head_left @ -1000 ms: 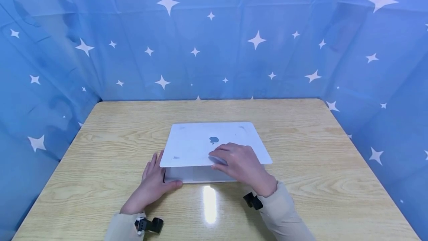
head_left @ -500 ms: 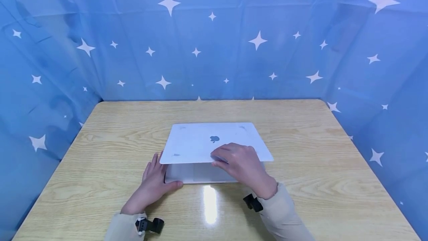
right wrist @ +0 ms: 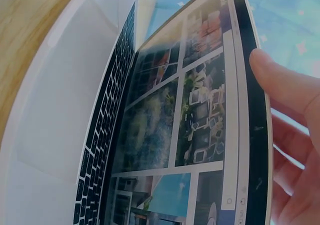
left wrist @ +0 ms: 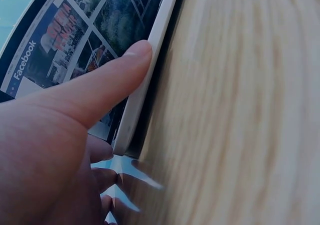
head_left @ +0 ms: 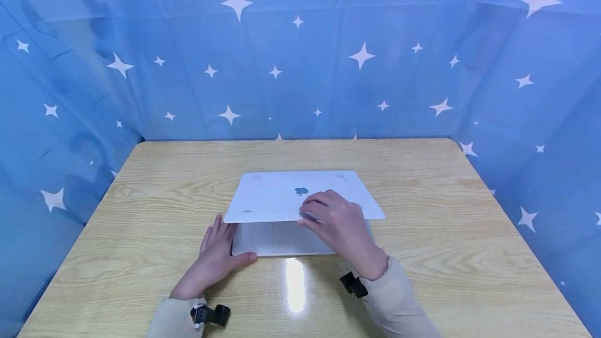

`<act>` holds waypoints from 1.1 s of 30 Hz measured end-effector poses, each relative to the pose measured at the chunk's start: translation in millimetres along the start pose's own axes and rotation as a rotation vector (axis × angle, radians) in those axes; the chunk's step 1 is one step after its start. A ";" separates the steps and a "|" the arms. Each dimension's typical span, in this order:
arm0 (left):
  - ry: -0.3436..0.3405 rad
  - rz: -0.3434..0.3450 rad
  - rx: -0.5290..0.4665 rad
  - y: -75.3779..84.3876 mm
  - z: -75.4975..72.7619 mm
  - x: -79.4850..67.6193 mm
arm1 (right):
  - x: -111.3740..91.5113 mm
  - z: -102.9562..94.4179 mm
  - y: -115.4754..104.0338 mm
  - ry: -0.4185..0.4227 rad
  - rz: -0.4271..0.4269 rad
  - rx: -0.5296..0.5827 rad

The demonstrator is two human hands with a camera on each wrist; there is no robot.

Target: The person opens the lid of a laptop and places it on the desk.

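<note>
A silver laptop [head_left: 263, 189] stands partly open on the table, its lid tilted over the base [head_left: 267, 239]. My right hand [head_left: 343, 223] pinches the lid's front edge right of middle. In the right wrist view, the thumb [right wrist: 267, 72] lies on the dark bezel, with the fingers behind the lid. The lit screen [right wrist: 150, 120] shows photo tiles above the black keyboard [right wrist: 102, 130]. My left hand [head_left: 216, 260] steadies the base's front left corner, fingers extended along its side. Its thumb [left wrist: 115, 80] lies across the base's front edge in the left wrist view.
The laptop is on a light wooden table [head_left: 446, 223] with rounded back corners. Blue cloth [head_left: 300, 87] with white stars surrounds its back and sides. A small black camera [head_left: 354, 285] is strapped to the right wrist, another camera [head_left: 218, 315] to the left.
The right hand has raised the lid's front edge a little, widening the gap above the base. The left hand has stayed at the corner.
</note>
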State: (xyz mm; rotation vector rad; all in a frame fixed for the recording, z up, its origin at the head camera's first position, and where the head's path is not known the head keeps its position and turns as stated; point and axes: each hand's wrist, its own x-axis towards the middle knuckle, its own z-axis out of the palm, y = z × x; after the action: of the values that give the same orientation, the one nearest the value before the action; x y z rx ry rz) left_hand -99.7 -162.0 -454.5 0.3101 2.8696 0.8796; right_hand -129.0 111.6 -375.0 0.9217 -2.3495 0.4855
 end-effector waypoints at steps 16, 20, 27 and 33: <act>0.010 -0.015 0.003 -4.2 -2.2 -3.0 | 9.2 0.3 -7.8 0.046 0.024 0.009; 0.009 -0.014 0.000 -4.3 -2.0 -1.1 | 9.6 0.1 -7.2 0.061 0.035 0.007; 0.002 -0.014 0.001 -2.4 -3.5 0.8 | 9.5 -0.7 -5.7 0.083 0.049 0.012; -0.008 -0.021 0.004 -0.5 -3.3 0.3 | 9.3 -1.7 -5.4 0.081 0.068 0.007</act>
State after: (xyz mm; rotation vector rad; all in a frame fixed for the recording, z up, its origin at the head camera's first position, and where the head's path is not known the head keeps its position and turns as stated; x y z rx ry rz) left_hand -100.6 -164.1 -452.1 0.2826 2.8617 0.8674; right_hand -130.2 104.0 -367.2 0.8117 -2.3133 0.5480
